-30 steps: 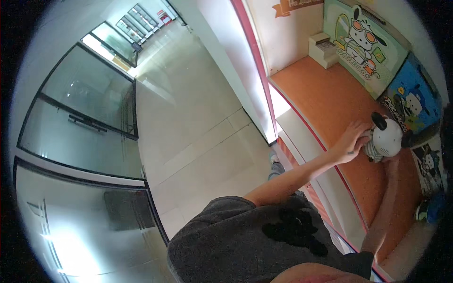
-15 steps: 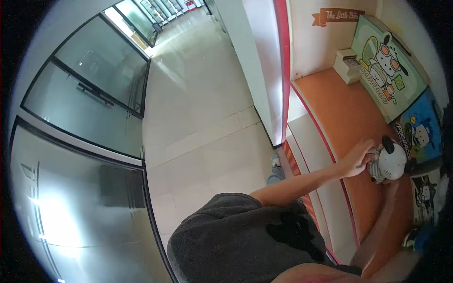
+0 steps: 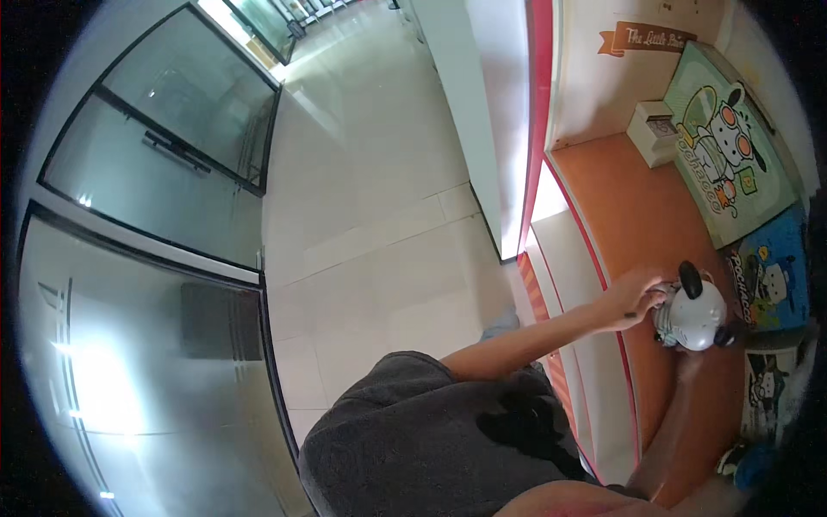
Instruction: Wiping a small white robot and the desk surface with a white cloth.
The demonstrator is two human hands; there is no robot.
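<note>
A figurine [image 3: 696, 317], white-headed with black ears, is between the two hands over the right part of the desk [image 3: 594, 189], well in from the red edge [image 3: 589, 246]. Its long axis runs across the view, body at the left, head at the right and a little higher, so the crown points toward the blue panel [image 3: 778, 280]. One ear sticks up toward the top of the view; the other points to the lower right. The face does not show clearly, so I cannot tell which way it looks. Nor can I tell whether the figurine rests on the desk or is held just above it.

The left hand [image 3: 633, 299] reaches in from the left, fingers bent, its grip pinching the side of the body below the head. The right hand [image 3: 688, 358] comes up from the lower edge and passes under the figurine; its fingers are hidden, so I cannot tell whether that grip is spread or pressed together.

Behind, the green panel [image 3: 732, 207] leans at the back of the desk, the blue panel next to it and a black-and-white panel [image 3: 765, 401] nearer the person. A white box [image 3: 652, 136] stands beside the green panel. A blue and dark item [image 3: 748, 465], blurred, is near the right forearm.
</note>
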